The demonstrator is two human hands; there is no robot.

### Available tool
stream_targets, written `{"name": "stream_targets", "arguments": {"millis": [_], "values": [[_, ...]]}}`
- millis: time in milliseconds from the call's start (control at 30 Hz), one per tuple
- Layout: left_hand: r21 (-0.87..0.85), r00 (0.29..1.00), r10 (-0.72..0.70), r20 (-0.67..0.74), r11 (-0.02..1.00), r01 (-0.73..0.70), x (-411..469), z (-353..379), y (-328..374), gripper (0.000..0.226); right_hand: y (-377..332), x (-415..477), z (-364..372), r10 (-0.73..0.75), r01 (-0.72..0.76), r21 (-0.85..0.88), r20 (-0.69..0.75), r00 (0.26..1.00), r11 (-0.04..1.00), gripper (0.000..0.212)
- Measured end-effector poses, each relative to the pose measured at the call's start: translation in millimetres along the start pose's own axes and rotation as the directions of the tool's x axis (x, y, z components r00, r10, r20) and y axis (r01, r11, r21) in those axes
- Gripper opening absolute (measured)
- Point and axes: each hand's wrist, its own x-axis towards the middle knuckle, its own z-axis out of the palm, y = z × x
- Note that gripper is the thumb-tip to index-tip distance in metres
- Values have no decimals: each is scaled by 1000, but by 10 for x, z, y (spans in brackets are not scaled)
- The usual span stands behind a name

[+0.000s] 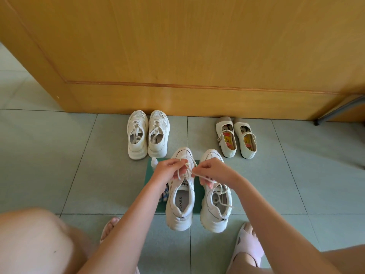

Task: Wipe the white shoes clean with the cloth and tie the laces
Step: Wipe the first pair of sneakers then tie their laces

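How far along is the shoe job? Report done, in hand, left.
Done, it seems: the right shoe carries a tied bow. In hand: left hand and right hand each hold a lace over the left shoe, knot unfinished. Left: finishing that bow. Whether wiping is finished cannot be judged; a patterned cloth lies beside the shoe.

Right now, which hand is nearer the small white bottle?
Left. The left hand is just right of the small white bottle, nearly touching; the right hand is farther right, past the lace.
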Motion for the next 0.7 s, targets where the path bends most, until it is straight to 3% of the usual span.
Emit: {"name": "stream_targets", "arguments": {"millis": [67,167,233,333,567,700], "values": [[3,999,-34,-9,999,34,-1,-8,-16,21,5,-30,17,45,-54,89,99,994,995,20],[148,998,57,28,987,-61,-12,-9,-1,20,10,46,103,70,-67,231,-8,997,971,23],[358,982,187,29,915,-185,-34,9,39,18,13,131,166,43,-22,163,-124,991,986,29],[566,938,345,-18,777,-275,-63,45,55,15,16,190,228,5,11,99,-167,986,995,34],[508,893,435,-116,798,-323,-51,12,-42,10,18,150,267,19,11,223,-131,991,975,32],[414,920,380,-97,856,-310,-54,37,-30,15,36,163,265,-2,49,308,-150,989,950,34]]}}
